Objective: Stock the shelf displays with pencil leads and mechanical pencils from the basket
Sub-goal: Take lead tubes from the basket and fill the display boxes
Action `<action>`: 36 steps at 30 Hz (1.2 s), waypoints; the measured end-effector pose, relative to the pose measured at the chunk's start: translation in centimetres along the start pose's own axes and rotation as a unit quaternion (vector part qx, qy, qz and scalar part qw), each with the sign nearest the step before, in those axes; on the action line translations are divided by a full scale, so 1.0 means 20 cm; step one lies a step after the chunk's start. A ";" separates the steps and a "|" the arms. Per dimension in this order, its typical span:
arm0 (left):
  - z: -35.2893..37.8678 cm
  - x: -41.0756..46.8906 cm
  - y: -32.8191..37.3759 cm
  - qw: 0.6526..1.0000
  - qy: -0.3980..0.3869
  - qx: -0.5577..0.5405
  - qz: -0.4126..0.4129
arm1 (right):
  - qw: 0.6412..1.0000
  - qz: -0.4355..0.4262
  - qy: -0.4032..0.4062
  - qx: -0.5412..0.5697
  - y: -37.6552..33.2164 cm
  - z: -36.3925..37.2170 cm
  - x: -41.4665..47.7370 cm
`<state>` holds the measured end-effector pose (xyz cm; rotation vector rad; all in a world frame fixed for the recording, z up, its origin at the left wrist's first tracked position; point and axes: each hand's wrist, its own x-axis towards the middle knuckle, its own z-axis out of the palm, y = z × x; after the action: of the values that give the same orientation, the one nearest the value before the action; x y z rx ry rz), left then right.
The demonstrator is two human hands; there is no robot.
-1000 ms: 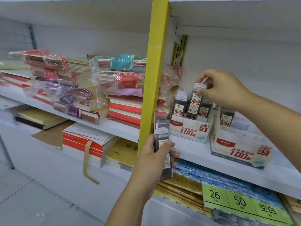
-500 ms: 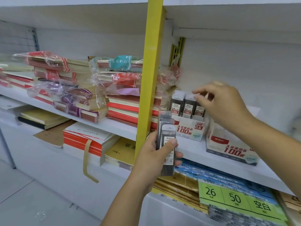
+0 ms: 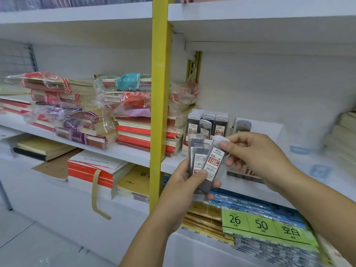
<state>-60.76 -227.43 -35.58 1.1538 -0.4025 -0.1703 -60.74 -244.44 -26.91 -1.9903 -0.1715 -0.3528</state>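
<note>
My left hand (image 3: 184, 186) grips a fanned stack of dark pencil lead cases (image 3: 198, 158) in front of the white shelf. My right hand (image 3: 256, 157) pinches the white cap end of the front pencil lead case (image 3: 212, 160), which tilts to the right out of the stack. Behind them on the shelf stands a 0.5 display box (image 3: 185, 147) with several lead cases upright in it (image 3: 208, 122). A second display box (image 3: 244, 173) sits to its right, mostly hidden by my right hand. No basket is in view.
A yellow upright post (image 3: 160, 93) divides the shelving just left of my hands. Wrapped notebook stacks (image 3: 77, 112) fill the shelf to the left. Below my hands lie packs with a green label (image 3: 269, 226). More paper stacks (image 3: 344, 139) sit at the far right.
My right hand left the 0.5 display box and came down to the stack in my left hand, where it now pinches the front case. The view shifted slightly upward.
</note>
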 end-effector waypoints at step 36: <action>-0.16 0.06 0.01 0.996 0.081 -0.003 0.033 | 0.929 -0.091 0.028 -0.358 -0.15 0.02 0.58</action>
<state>-58.39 -224.95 -36.22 1.1381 -0.2952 -0.0195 -50.55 -243.24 -20.85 -2.6887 -0.2120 -0.6609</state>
